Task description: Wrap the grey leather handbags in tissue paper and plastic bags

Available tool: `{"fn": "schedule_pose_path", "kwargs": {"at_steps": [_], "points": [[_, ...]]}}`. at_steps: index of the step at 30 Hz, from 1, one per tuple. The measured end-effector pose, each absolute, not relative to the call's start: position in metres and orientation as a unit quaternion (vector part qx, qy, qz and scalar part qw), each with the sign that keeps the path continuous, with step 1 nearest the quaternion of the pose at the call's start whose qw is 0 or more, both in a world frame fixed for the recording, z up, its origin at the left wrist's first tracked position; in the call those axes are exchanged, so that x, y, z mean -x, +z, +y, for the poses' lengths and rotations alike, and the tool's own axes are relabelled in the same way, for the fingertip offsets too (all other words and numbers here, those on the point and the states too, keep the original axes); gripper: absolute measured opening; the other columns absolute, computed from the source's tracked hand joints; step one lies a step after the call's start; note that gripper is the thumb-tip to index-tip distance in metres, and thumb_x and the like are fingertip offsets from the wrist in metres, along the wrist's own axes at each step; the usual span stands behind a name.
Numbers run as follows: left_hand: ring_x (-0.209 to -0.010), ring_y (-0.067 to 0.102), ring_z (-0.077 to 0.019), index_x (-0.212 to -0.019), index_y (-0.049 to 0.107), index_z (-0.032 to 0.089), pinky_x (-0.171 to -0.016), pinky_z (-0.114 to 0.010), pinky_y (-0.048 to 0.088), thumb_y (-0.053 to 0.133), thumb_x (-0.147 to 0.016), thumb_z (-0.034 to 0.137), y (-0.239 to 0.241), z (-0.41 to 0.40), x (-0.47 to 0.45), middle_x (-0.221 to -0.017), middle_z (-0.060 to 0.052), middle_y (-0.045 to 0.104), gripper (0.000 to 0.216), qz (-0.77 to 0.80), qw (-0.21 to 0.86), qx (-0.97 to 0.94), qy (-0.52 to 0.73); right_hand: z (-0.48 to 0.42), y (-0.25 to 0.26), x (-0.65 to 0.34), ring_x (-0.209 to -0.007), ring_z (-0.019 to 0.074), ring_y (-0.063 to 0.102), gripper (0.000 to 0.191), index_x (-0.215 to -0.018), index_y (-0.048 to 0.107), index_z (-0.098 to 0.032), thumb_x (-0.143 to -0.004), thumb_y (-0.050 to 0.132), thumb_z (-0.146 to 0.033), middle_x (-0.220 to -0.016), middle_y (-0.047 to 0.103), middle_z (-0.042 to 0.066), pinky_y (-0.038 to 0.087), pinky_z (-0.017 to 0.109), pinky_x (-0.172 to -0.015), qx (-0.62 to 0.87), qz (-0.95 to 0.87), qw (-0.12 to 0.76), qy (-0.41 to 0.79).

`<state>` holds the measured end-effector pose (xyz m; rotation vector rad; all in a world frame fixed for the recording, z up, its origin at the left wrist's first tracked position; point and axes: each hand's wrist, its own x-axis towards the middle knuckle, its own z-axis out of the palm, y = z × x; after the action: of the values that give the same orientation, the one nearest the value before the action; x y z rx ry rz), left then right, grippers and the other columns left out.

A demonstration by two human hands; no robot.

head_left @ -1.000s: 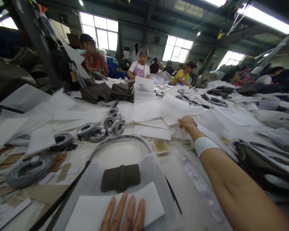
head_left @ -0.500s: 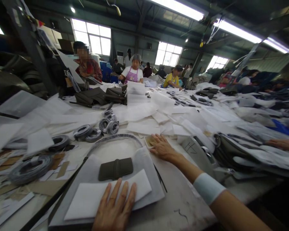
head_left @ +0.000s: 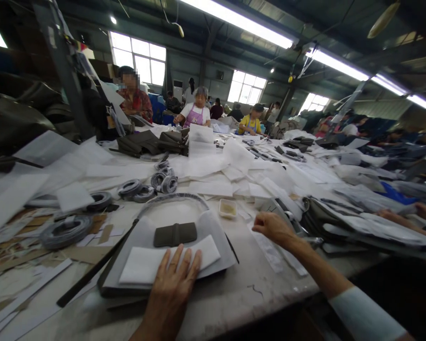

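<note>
Here, left hand [head_left: 170, 289] lies flat, fingers apart, on white sheet [head_left: 142, 265] w/ dark leather piece [head_left: 175, 234] just beyond, uncovered; right hand [head_left: 273, 228] hovers loosely curled, empty, right of it.

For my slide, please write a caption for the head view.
Left hand flat on white sheet; right hand raised beside small tray.

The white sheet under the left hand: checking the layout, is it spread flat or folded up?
Spread flat: the white sheet lies smooth under the left hand.
</note>
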<state>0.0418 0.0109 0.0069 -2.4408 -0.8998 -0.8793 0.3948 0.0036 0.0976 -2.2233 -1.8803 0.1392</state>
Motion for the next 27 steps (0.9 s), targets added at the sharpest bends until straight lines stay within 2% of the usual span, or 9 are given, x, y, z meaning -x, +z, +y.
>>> {"fn": "schedule_pose_path", "kwargs": {"at_steps": [2, 4, 8, 11, 16, 19, 22, 25, 27], "points": [[-0.128, 0.053, -0.0289, -0.132, 0.059, 0.024, -0.113, -0.050, 0.033, 0.036, -0.094, 0.007, 0.006, 0.010, -0.044, -0.127, -0.006, 0.065, 0.048, -0.330, 0.188, 0.865, -0.328, -0.022, 0.087, -0.405, -0.064, 0.0191, 0.064, 0.003, -0.067, 0.071, -0.022, -0.068, 0.074, -0.023, -0.066, 0.069, 0.001, 0.045, 0.027, -0.064, 0.768, -0.627, 0.100, 0.078], [-0.128, 0.053, -0.0286, -0.130, 0.061, 0.024, -0.112, -0.050, 0.034, 0.033, -0.094, 0.006, 0.006, 0.008, -0.046, -0.129, -0.007, 0.064, 0.049, -0.341, 0.184, 0.855, -0.346, -0.043, 0.072, -0.409, -0.067, 0.0196, 0.066, 0.011, -0.074, 0.073, -0.022, -0.063, 0.074, -0.020, -0.073, 0.071, 0.001, 0.047, 0.027, -0.065, 0.774, -0.617, 0.107, 0.095], [-0.124, 0.056, -0.0281, -0.130, 0.060, 0.023, -0.109, -0.049, 0.037, 0.033, -0.093, 0.004, 0.012, 0.006, -0.045, -0.122, -0.007, 0.066, 0.050, -0.330, 0.197, 0.868, -0.313, -0.070, 0.050, -0.408, -0.083, 0.0244, 0.069, 0.017, -0.078, 0.073, -0.023, -0.077, 0.059, -0.033, -0.084, 0.073, 0.005, 0.050, 0.033, -0.079, 0.788, -0.590, 0.155, 0.084], [-0.123, 0.056, -0.0279, -0.132, 0.058, 0.022, -0.109, -0.050, 0.037, 0.035, -0.093, 0.004, 0.019, 0.006, -0.044, -0.119, -0.008, 0.065, 0.048, -0.327, 0.199, 0.879, -0.284, -0.078, 0.047, -0.409, -0.085, 0.0275, 0.070, 0.028, -0.077, 0.072, -0.024, -0.081, 0.052, -0.042, -0.084, 0.074, 0.006, 0.052, 0.037, -0.080, 0.796, -0.571, 0.185, 0.077], [-0.124, 0.055, -0.0289, -0.131, 0.057, 0.018, -0.114, -0.053, 0.032, 0.041, -0.095, 0.010, 0.030, 0.003, -0.043, -0.117, -0.008, 0.066, 0.041, -0.315, 0.198, 0.893, -0.253, -0.079, 0.062, -0.421, -0.095, 0.0289, 0.069, 0.033, -0.082, 0.074, -0.026, -0.082, 0.049, -0.048, -0.097, 0.076, 0.007, 0.050, 0.041, -0.091, 0.785, -0.577, 0.216, 0.073], [-0.123, 0.056, -0.0255, -0.132, 0.056, 0.015, -0.113, -0.046, 0.035, 0.040, -0.096, 0.010, 0.031, -0.001, -0.045, -0.119, -0.009, 0.066, 0.040, -0.315, 0.201, 0.896, -0.239, -0.082, 0.082, -0.425, -0.101, 0.0299, 0.067, 0.033, -0.082, 0.073, -0.027, -0.081, 0.051, -0.051, -0.106, 0.073, 0.009, 0.046, 0.044, -0.098, 0.774, -0.581, 0.251, 0.021], [-0.118, 0.059, -0.0238, -0.134, 0.054, 0.013, -0.108, -0.042, 0.040, 0.038, -0.096, 0.009, 0.028, -0.005, -0.046, -0.121, -0.011, 0.065, 0.041, -0.327, 0.200, 0.894, -0.231, -0.090, 0.112, -0.419, -0.101, 0.0320, 0.066, 0.030, -0.073, 0.069, -0.029, -0.077, 0.056, -0.055, -0.111, 0.071, 0.009, 0.048, 0.045, -0.092, 0.766, -0.581, 0.273, -0.027], [-0.120, 0.057, -0.0254, -0.137, 0.050, 0.012, -0.107, -0.045, 0.040, 0.039, -0.096, 0.009, 0.027, -0.008, -0.045, -0.124, -0.013, 0.063, 0.043, -0.328, 0.201, 0.897, -0.218, -0.107, 0.150, -0.391, -0.088, 0.0307, 0.067, 0.032, -0.069, 0.065, -0.028, -0.075, 0.059, -0.058, -0.104, 0.073, 0.009, 0.052, 0.040, -0.077, 0.756, -0.618, 0.201, 0.080], [-0.122, 0.056, -0.0267, -0.139, 0.048, 0.010, -0.107, -0.047, 0.039, 0.040, -0.095, 0.010, 0.029, -0.010, -0.045, -0.126, -0.015, 0.062, 0.044, -0.322, 0.204, 0.903, -0.196, -0.121, 0.173, -0.358, -0.079, 0.0261, 0.066, 0.031, -0.077, 0.067, -0.027, -0.082, 0.057, -0.056, -0.088, 0.073, 0.007, 0.052, 0.034, -0.071, 0.703, -0.658, 0.102, 0.248]]}}
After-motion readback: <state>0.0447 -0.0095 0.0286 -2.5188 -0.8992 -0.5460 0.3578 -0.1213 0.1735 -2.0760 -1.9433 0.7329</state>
